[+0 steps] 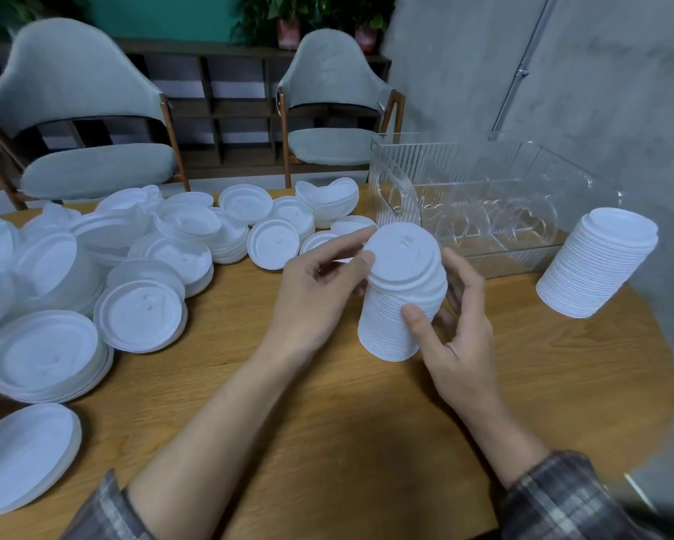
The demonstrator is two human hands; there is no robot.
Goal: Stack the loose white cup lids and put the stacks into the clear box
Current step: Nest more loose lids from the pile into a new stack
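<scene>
Wooden counter (327, 422) fills the view, with two grey padded chairs (82, 122) drawn up on its far side and potted plants (308, 17) on a shelf against a teal wall.

Across the left half lie the loose lids (140, 313), white and round, heaped over one another in low, uneven piles that reach from the near edge to the far one.

Right of the heap, the left hand (315, 290) meets the top of the held stack (401, 302): its grip is a pinch, thumb and forefinger closed on the rim of the uppermost lid. This stack is tall, white and tilted; I cannot tell whether its base touches the counter.

At its other side, the right hand (456, 337) has its grip clamped on the stack, thumb pressed to the near side and fingers curled round the far side.

Just behind stands the clear box (397, 177), ribbed and open-topped. Beside it to the right, outside it, the second stack (596, 267) stands on the counter.
</scene>
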